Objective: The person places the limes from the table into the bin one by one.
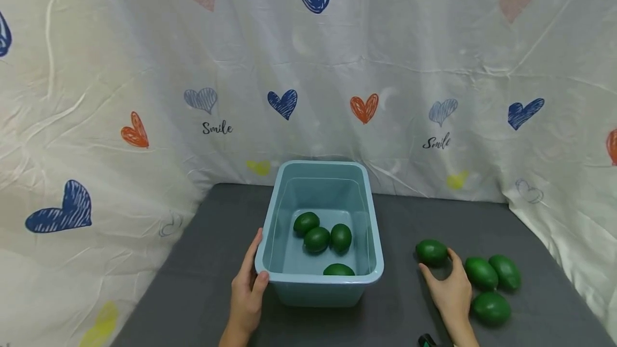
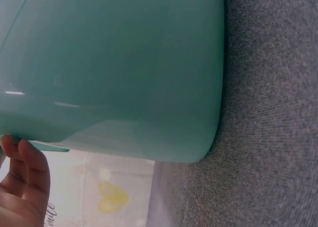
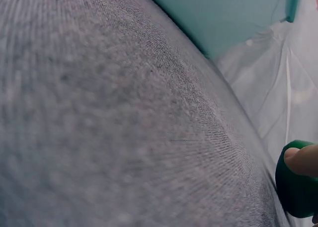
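Observation:
A light blue plastic bin (image 1: pixel 320 279) stands on the dark table, several dark green oval fruits (image 1: pixel 316 240) on its floor. My left hand (image 1: pixel 247 291) holds the bin's near left corner, the thumb at the rim and the fingers along the outer side. In the left wrist view, bent fingers (image 2: pixel 35 162) meet the rim from below. To the right of the bin, my right hand (image 1: pixel 451 286) grips a single green fruit (image 1: pixel 431 253) between thumb and fingers. The right wrist view shows the thumb (image 3: pixel 300 160) pressed against that green fruit (image 3: pixel 293 192).
Three more green fruits (image 1: pixel 491 308) lie close together just right of my right hand. A small black object (image 1: pixel 426 340) shows at the bottom edge by the right wrist. Behind the table hangs a white curtain (image 1: pixel 400 138) printed with hearts.

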A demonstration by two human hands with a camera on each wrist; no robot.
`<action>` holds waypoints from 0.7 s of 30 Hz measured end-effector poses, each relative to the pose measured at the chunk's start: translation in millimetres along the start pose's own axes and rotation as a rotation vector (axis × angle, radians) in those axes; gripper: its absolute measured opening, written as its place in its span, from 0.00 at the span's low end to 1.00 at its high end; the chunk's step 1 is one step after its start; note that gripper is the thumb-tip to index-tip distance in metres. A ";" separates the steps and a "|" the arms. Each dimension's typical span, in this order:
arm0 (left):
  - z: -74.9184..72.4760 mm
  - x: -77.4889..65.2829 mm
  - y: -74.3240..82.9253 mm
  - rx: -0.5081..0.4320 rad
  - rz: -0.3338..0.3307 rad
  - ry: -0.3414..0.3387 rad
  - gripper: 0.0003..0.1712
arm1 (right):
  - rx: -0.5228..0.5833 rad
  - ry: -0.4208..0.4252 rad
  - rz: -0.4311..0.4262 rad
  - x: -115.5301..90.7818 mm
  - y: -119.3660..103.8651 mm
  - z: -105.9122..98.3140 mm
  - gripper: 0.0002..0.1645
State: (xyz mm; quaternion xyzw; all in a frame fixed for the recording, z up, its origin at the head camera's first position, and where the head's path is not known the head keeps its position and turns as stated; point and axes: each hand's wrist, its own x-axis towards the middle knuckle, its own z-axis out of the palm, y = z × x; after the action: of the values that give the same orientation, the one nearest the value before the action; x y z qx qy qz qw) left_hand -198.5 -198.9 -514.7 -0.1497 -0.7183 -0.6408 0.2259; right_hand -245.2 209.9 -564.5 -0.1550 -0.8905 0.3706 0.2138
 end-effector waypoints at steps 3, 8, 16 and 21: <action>0.4 -1.0 -0.5 0.006 0.003 -0.001 0.40 | -0.008 0.003 0.011 0.4 1.7 0.9 0.50; 0.3 -0.4 -0.8 -0.001 0.020 0.000 0.40 | -0.019 0.021 -0.001 5.1 2.3 5.3 0.52; 1.1 -0.8 0.4 -0.018 0.042 0.007 0.39 | -0.032 0.003 0.056 13.1 2.1 10.7 0.57; 0.3 -0.6 0.8 -0.028 0.025 0.000 0.39 | -0.028 0.009 0.058 17.1 1.0 13.4 0.55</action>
State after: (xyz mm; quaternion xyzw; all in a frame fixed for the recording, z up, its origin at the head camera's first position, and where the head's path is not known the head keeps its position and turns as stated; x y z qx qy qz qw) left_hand -197.6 -198.5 -514.4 -0.1617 -0.7072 -0.6481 0.2319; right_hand -266.5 210.0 -569.2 -0.1853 -0.8898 0.3632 0.2048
